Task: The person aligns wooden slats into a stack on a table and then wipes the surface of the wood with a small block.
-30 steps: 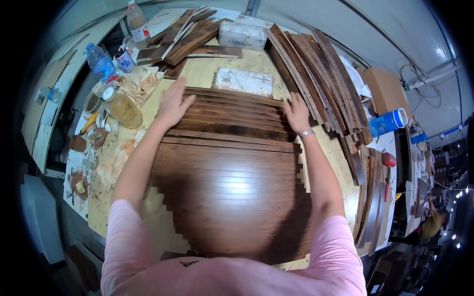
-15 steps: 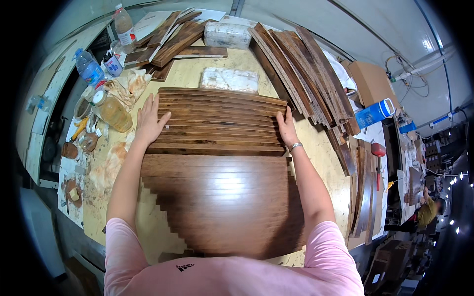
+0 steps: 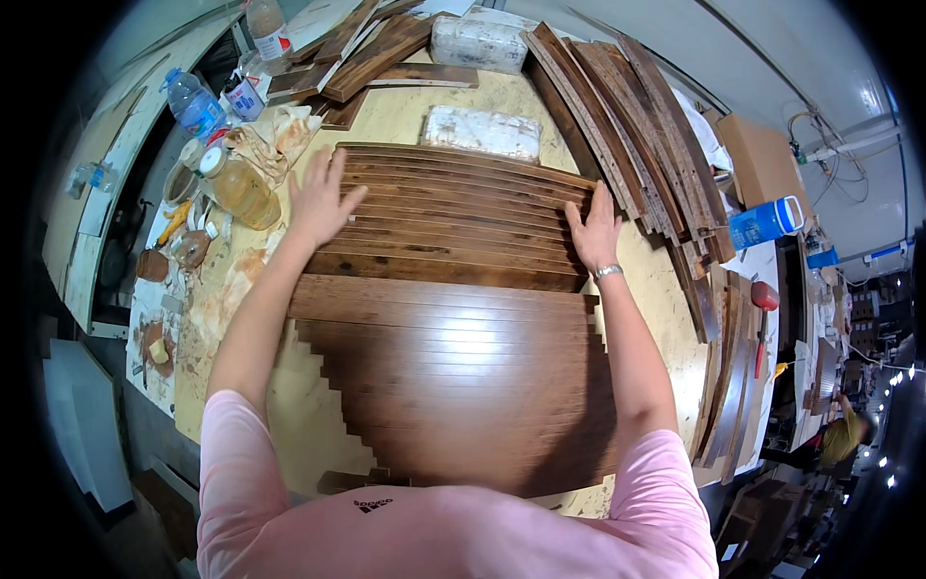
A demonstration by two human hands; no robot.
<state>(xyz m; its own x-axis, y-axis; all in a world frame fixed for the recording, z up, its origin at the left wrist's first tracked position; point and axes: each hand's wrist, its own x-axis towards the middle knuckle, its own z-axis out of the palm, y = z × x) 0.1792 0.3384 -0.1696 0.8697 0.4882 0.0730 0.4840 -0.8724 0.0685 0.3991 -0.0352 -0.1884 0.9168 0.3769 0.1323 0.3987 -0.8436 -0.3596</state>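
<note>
A row of narrow dark-brown wooden planks [image 3: 453, 214] sits packed side by side, their long edges up. My left hand [image 3: 321, 205] is at the row's left end, fingers spread and thumb lying out toward the planks. At the opposite end my right hand [image 3: 592, 232] rests flat along the plank ends, its fingers stretched out and thumb apart. Neither hand is wrapped round a plank. Nearer to me lies a smooth panel of glossy brown boards [image 3: 444, 386], its left edge stepped. A whitish wrapped block [image 3: 482, 132] touches or nearly touches the row's far side.
Another wrapped block [image 3: 477, 45] sits farther back. Loose planks [image 3: 381, 63] lie at the back left and more planks [image 3: 627, 135] at the right. Bottles [image 3: 241, 188] and stained cloths [image 3: 275, 140] crowd the left. A blue jug [image 3: 765, 224] and red-headed mallet [image 3: 764, 297] are right.
The whole view has shifted, so the table appears farther right and slightly higher. My right hand's fingers have straightened along the plank ends. My left hand stays at its end, its fingers more spread.
</note>
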